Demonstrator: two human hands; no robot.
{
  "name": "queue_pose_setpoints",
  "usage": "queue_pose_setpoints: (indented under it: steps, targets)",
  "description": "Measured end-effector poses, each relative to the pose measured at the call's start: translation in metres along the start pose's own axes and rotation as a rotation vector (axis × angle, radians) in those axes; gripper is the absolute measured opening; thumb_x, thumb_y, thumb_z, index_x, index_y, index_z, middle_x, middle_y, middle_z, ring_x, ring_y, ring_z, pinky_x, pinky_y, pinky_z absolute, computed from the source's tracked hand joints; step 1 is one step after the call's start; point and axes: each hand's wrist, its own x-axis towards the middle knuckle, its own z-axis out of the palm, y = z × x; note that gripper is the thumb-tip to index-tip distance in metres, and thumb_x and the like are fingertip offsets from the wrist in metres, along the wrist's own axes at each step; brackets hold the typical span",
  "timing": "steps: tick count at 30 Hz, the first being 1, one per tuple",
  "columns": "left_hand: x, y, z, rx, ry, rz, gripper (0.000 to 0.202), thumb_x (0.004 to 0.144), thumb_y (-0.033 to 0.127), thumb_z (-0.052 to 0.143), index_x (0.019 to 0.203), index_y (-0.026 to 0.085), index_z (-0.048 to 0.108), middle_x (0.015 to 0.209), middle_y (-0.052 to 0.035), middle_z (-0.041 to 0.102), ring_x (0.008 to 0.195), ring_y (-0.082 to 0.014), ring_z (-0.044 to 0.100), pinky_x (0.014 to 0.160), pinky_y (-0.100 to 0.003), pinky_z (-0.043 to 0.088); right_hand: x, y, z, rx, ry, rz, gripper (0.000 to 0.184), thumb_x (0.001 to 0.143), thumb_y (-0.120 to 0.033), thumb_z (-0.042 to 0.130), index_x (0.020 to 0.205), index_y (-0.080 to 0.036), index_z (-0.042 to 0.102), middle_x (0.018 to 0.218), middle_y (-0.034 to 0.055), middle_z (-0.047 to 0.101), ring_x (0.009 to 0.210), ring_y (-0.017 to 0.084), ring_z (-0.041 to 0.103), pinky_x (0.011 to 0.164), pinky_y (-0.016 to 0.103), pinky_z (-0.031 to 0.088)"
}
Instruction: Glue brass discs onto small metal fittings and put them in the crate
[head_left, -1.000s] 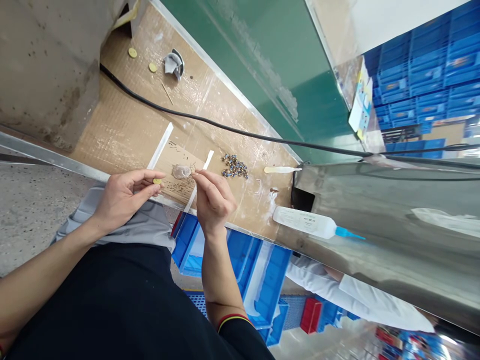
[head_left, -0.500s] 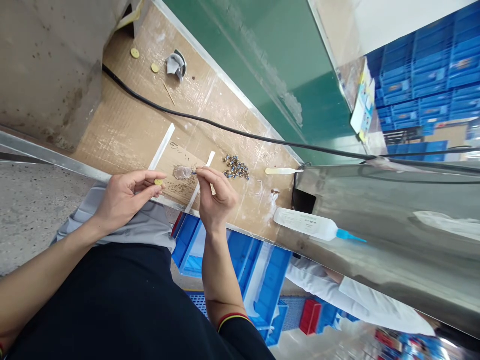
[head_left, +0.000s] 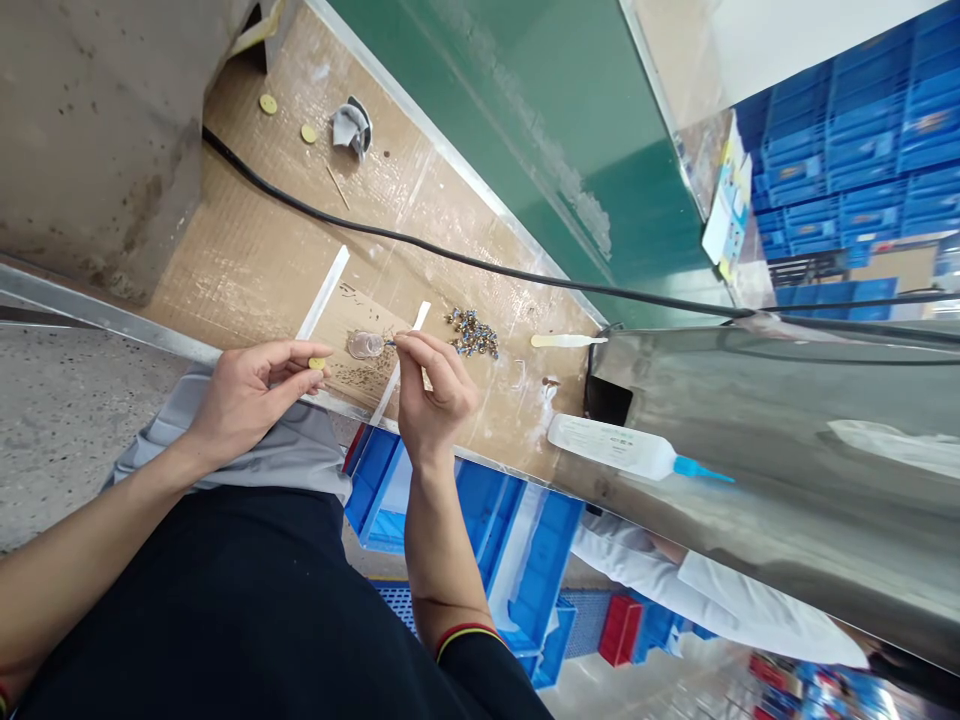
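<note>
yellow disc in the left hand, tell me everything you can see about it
The yellow disc is small, flat and round, a dull mustard yellow, with no markings that can be made out; its material is too small to tell. It is pinched at the tips of the left hand, between thumb and fingers, over the near edge of the cardboard-covered bench. Nothing else touches it.

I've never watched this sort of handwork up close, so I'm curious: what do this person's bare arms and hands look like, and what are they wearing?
The left hand and right hand are bare, with no gloves. The forearms are bare too. The right arm comes out of a short black sleeve edged with a narrow red and yellow band.
</note>
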Motion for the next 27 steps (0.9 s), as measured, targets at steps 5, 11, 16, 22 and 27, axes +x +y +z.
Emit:
queue_pose_setpoints:
  steps: [5,11,16,22,27]
  targets:
    - [0.0,0.0,0.001,-0.018,0.003,-0.015,0.029,0.103,0.038,0.089,0.13,0.027,0.091,0.104,-0.0025,0.091,0.09,-0.0173,0.087,0.085,-0.023,0.07,-0.001,0.0,0.0,-0.038,-0.001,-0.045,0.023,0.115,-0.016,0.068,0.121,-0.029,0.086,0.116,0.0048,0.089,0.108,0.021,0.086,0.096,0.039,0.07]
    - [0.0,0.001,-0.002,-0.005,-0.009,-0.001,0.026,0.104,0.042,0.089,0.126,0.028,0.091,0.102,-0.0011,0.09,0.088,-0.0152,0.086,0.084,-0.021,0.069,-0.001,0.002,-0.001,-0.038,-0.004,0.023,0.022,0.116,-0.023,0.066,0.117,-0.029,0.088,0.114,0.0047,0.089,0.107,0.022,0.086,0.097,0.041,0.071]
    - [0.0,0.006,-0.003,0.025,-0.027,0.033,0.021,0.11,0.042,0.082,0.11,0.024,0.092,0.095,-0.0016,0.088,0.082,-0.0158,0.085,0.081,-0.024,0.07,-0.004,-0.003,-0.007,0.032,0.092,0.08,0.016,0.112,-0.023,0.074,0.114,-0.03,0.088,0.111,0.0028,0.089,0.105,0.022,0.086,0.097,0.042,0.073]
    - [-0.007,0.02,0.005,-0.147,-0.011,-0.07,0.02,0.108,0.035,0.083,0.121,0.023,0.092,0.091,-0.0022,0.087,0.072,-0.0142,0.082,0.073,-0.023,0.071,-0.017,-0.023,-0.015,0.236,0.146,0.214,0.021,0.108,-0.016,0.08,0.118,-0.033,0.088,0.112,-0.0007,0.089,0.111,0.021,0.086,0.102,0.042,0.072]
    - [-0.014,0.026,0.012,-0.257,-0.097,-0.111,0.024,0.108,0.037,0.084,0.126,0.023,0.089,0.102,-0.0054,0.09,0.084,-0.0172,0.086,0.084,-0.028,0.075,-0.021,-0.031,-0.016,0.293,0.146,0.265,0.019,0.108,-0.017,0.079,0.116,-0.032,0.088,0.112,-0.0003,0.088,0.112,0.019,0.085,0.103,0.04,0.071]
